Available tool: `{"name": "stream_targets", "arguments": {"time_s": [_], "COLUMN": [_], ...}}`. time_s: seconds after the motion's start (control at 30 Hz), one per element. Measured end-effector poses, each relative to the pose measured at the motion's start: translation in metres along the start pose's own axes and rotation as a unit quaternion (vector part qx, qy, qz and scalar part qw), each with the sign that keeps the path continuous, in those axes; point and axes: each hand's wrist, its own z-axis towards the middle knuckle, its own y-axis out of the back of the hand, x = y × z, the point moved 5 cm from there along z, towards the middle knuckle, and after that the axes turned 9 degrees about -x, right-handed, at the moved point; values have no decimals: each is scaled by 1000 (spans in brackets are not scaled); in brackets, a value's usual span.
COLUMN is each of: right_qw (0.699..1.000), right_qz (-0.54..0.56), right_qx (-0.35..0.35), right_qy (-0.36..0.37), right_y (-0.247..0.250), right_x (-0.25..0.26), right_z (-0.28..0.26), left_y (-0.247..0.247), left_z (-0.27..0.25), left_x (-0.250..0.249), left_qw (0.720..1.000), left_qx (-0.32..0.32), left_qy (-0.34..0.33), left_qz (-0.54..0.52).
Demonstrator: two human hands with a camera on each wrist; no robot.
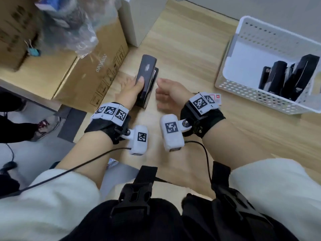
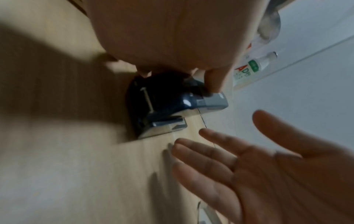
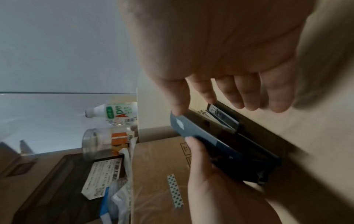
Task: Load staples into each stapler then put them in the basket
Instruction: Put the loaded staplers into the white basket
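Note:
A dark blue stapler (image 1: 146,75) stands on the wooden table, its nose pointing away from me. My left hand (image 1: 137,86) grips its rear half, thumb on the top cover. In the left wrist view the stapler (image 2: 162,104) shows its metal nose lifted off the base. My right hand (image 1: 165,93) hovers just right of it, fingers straight and holding nothing; it appears as an open palm (image 2: 258,163) in the left wrist view. In the right wrist view its fingers (image 3: 237,94) hang over the stapler (image 3: 220,136). The white perforated basket (image 1: 257,96) at right holds several black staplers (image 1: 295,79).
A taped cardboard box (image 1: 83,79) lies close on the stapler's left, with a plastic bag of bottles (image 1: 69,26) on it. A white box (image 1: 139,20) stands behind. A small red-and-white staple box (image 1: 216,98) peeks out behind my right wrist. Another person's shoe (image 1: 46,126) is on the floor at left.

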Motion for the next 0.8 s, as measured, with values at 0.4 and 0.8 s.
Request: {"name": "stream_targets", "arguments": {"time_s": [0.4,0.8], "right_qw": [999,976], "right_qz": [27,16], "right_qx": [19,-61], "right_qy": [35,207], "right_y": [-6,106], "right_x": [-3,50], "right_z": [-3,-67], "left_y": [-14,-72], "left_z": [-12,-52], "left_x": [-36,-156], "left_qw": [992,947], "left_qx": [86,185], "left_qy": [-90,-192], "left_qz": [-25,-182]}}
